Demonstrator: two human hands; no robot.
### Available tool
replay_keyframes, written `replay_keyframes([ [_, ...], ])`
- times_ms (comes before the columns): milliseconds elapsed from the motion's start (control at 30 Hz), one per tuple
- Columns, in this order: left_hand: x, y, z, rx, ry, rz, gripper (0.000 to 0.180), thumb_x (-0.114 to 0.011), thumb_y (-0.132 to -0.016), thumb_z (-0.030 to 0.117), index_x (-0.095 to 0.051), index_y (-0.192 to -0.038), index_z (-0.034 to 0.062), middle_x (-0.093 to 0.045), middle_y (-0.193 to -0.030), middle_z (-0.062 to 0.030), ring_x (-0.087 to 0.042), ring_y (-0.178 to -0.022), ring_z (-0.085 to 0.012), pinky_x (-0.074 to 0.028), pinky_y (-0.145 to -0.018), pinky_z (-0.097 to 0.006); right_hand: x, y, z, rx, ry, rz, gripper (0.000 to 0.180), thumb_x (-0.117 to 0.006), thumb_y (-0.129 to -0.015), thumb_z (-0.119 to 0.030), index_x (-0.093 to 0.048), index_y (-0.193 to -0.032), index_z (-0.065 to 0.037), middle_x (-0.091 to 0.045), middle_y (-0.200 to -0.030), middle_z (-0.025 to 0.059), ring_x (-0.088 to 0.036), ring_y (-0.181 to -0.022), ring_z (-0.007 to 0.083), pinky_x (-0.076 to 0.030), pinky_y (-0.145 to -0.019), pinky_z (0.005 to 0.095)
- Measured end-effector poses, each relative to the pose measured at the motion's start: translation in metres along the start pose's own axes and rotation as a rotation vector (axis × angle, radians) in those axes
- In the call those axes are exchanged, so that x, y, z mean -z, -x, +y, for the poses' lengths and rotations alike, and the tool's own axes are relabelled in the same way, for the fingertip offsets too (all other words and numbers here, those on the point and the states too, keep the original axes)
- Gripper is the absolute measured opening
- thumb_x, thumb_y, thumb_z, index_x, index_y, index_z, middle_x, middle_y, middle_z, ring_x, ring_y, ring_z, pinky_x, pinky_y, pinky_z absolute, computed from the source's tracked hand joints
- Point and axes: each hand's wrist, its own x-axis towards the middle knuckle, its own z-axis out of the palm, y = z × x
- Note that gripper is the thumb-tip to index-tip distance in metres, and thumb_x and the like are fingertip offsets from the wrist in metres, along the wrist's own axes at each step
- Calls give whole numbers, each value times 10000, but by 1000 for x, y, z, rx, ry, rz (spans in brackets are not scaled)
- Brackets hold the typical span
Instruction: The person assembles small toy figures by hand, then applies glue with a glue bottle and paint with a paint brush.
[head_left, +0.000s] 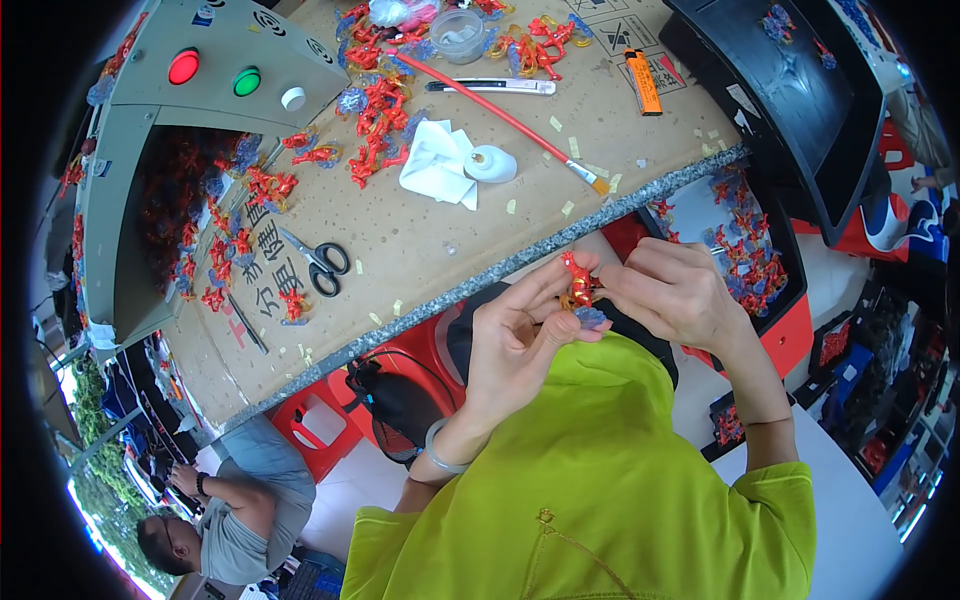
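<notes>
A small red figurine (579,283) with a translucent blue base is held upright in front of my chest. My left hand (522,330) grips it from the left, thumb by the base and fingers behind. On the other side, my right hand (682,292) is closed, its pinched fingertips against or very near the figurine. Whatever those fingertips hold, if anything, is hidden. Both hands are just off the near edge of the cardboard-covered table (420,260).
Many similar figurines (380,125) lie on the table, in the grey machine (225,85) and in a bin (745,245) at right. Scissors (328,270), a red brush (500,115), a cutter knife (490,87), a white bottle (490,164) and an orange pack (643,82) lie around. Another person (245,500) sits at lower left.
</notes>
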Motion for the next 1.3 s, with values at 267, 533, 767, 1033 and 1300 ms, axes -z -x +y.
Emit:
replay_keyframes([
  [267, 1, 0, 0, 50, -6, -7, 511, -568, -904, 97, -357, -1335, -82, -469, -1320, -190, -565, -1080, -221, -568, -816, -349, -1, 2, 4, 25, -29, -18, 212, -732, -701, -117, -636, -876, -45, -500, -616, 38, -543, -540, 174, -393, -400, 304],
  [533, 1, -1, -4, 108, 21, -30, 508, -582, -903, 142, -388, -1316, -82, -481, -1307, -190, -602, -1022, -236, -572, -798, -340, 5, 4, 14, 22, -136, -123, 157, -700, -720, -130, -650, -848, -53, -556, -650, 46, -561, -543, 206, -421, -422, 325],
  [767, 8, -3, -5, 258, 91, -97, 535, -577, -912, 215, -390, -1322, -74, -488, -1301, -199, -667, -878, -275, -570, -783, -345, 7, 9, 21, 23, -234, -139, 156, -698, -715, -113, -650, -850, -49, -559, -651, 58, -562, -552, 230, -429, -445, 339],
  [1033, 6, -7, -7, 294, 159, -97, 509, -572, -914, 164, -387, -1330, -65, -481, -1310, -193, -651, -925, -263, -562, -805, -355, 5, 14, 21, -15, -263, -132, 142, -697, -731, -110, -632, -839, -45, -574, -666, 83, -574, -561, 251, -440, -470, 341],
  [1300, -1, -9, -18, -1, -88, -14, 500, -568, -879, -16, -364, -1331, -80, -473, -1329, -168, -595, -1038, -212, -538, -851, -338, 6, 14, 14, -219, -208, -68, 131, -703, -748, -145, -622, -785, -49, -587, -653, 70, -586, -553, 237, -447, -484, 318],
])
